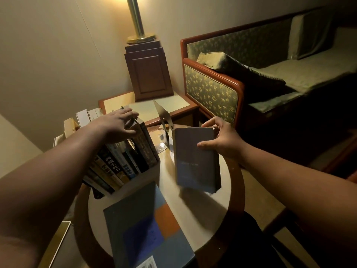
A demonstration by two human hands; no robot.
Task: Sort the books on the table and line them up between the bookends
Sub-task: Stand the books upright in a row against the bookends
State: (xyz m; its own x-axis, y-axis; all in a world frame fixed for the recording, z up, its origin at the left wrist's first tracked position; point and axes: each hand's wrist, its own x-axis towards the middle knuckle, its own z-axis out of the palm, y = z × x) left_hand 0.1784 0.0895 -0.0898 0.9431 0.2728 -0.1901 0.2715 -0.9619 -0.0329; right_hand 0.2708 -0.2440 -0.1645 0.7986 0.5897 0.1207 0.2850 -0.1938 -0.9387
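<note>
My left hand (pixel 116 126) lies flat, steadying the row (pixel 123 161). My right hand (pixel 222 138) grips a blue book (pixel 195 159) over the gap before the bookend (pixel 163 117). A big book (pixel 146 225) waits on the table (pixel 168 171).

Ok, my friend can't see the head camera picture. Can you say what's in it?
A person's right hand holds a dark blue book above a round table, while the left hand rests on a row of standing books. A metal bookend stands right of the row, and a larger book lies flat in front.
</note>
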